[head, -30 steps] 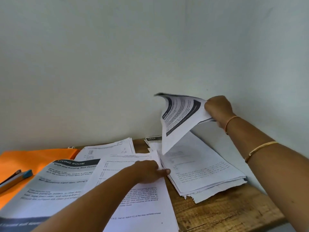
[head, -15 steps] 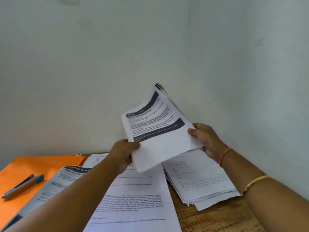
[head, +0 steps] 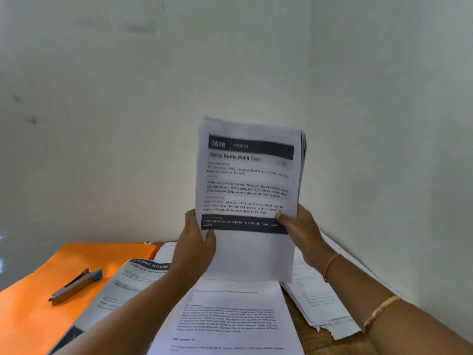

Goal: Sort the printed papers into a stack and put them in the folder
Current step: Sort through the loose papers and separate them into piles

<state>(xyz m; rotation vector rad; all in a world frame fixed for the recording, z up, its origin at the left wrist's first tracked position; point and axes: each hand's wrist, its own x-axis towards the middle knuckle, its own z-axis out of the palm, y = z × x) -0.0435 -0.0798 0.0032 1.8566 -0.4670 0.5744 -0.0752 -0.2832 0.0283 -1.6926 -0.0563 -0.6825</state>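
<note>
- Above the wooden table (head: 317, 347), in front of the pale wall (head: 153, 98), a sheaf of printed papers (head: 247, 252) is held upright with its printed face towards the camera.
- Top sheet: a dark header band reads "KITCHEN", the title reads "Spray Bottle Refill Test", and a second dark band runs across lower down. The edges of further sheets show behind it at the upper right.
- Left hand (head: 197, 242): grips the sheaf at its lower left edge. The thumb lies on the front face and the fingers curl round behind the sheets.
- Right hand (head: 299, 231): grips the right edge, level with the lower dark band. The thumb presses on the front face; the fingers are hidden behind the sheets. A gold bangle (head: 381, 310) sits on the forearm.
- Orange folder (head: 38, 303): lies flat at the left of the table, well apart from the held sheaf. A slim grey tool with a blue end (head: 76, 284) lies on top of it.
- "LIVING ROOM" sheet (head: 128, 285): overlaps the folder's right side and runs partly under the left forearm.
- Centre pile of text pages (head: 230, 316): lies on the table below the held sheaf, between the two forearms.
- Right pile (head: 314, 303): lies beside the wall, partly covered by the right forearm, with its lowest sheets torn at the near corner
</note>
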